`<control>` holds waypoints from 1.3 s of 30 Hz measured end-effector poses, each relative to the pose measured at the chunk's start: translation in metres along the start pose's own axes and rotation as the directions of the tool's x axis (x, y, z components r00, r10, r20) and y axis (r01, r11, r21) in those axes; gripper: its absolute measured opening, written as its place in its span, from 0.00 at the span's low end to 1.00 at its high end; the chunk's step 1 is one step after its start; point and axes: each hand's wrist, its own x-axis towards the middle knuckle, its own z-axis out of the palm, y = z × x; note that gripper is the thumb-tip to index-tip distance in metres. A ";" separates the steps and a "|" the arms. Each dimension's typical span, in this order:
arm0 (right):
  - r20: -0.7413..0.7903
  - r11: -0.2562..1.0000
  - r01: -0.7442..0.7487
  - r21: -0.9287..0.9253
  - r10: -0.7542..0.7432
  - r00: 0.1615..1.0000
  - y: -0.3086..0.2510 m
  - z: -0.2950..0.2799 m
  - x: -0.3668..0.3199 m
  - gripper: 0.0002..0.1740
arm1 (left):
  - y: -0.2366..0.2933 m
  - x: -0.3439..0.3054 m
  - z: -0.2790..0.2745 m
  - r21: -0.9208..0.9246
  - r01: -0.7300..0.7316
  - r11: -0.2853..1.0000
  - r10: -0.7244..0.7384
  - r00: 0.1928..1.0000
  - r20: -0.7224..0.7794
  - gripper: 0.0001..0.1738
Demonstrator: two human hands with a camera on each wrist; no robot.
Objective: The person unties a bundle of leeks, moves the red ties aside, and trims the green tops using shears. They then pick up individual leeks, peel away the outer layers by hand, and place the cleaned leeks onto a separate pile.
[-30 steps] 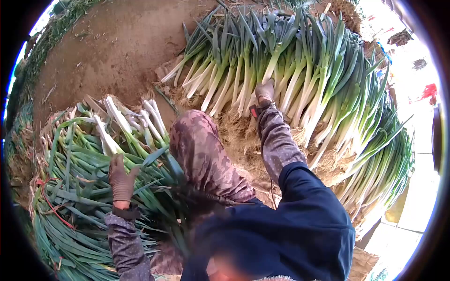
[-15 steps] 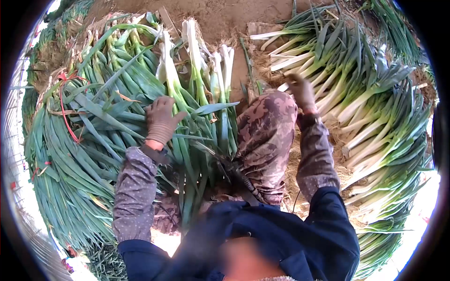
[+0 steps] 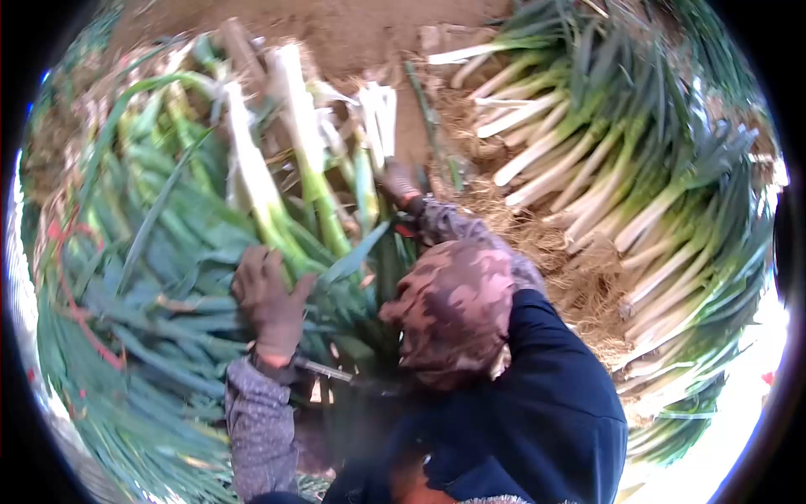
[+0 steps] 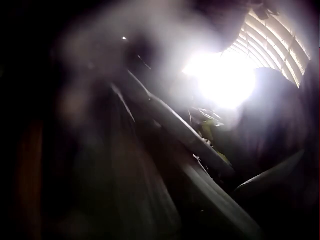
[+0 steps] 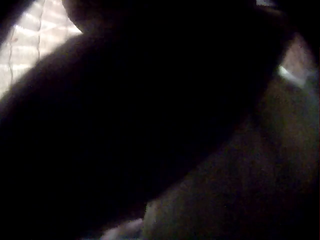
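Note:
My gloved left hand (image 3: 270, 301) lies with fingers extended on the green leaves of a pile of leeks (image 3: 180, 227). Just beyond its fingertips, loose leeks (image 3: 256, 181) point their white ends away from me. Past my bent knee, my gloved right hand (image 3: 401, 181) reaches to the white stalks (image 3: 379, 118) at the pile's right edge. Its fingers are blurred and partly hidden against the stalks, so I cannot tell whether they grip. Dim leaves (image 4: 175, 125) cross the left wrist view; the right wrist view is mostly black.
A long row of leeks (image 3: 579, 160) with shaggy roots (image 3: 579, 277) curves along the right. My camouflage-clad knee (image 3: 457, 311) stands between row and pile. Red twine (image 3: 84, 311) crosses the leaves on the left. Bare soil (image 3: 336, 34) lies at the back.
My right hand has left the leek row on the right and crossed over to the pile's right edge. My left hand stays on the pile's leaves. The head view has swung rightward and back slightly.

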 end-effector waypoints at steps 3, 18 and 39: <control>-0.178 0.981 -0.178 -0.082 0.161 0.971 -0.022 -0.031 0.011 0.24 | 0.004 0.001 0.006 0.030 0.002 1.000 -0.002 1.000 -0.004 0.36; -0.088 0.869 -0.443 -0.219 0.435 0.896 -0.025 -0.007 0.035 0.28 | -0.007 0.004 0.011 0.037 -0.030 0.999 0.031 0.999 -0.017 0.38; 0.045 0.798 0.283 0.533 -0.361 0.931 -0.223 -0.178 -0.045 0.21 | -0.002 0.008 -0.037 -0.238 0.068 0.969 -0.057 0.997 0.050 0.34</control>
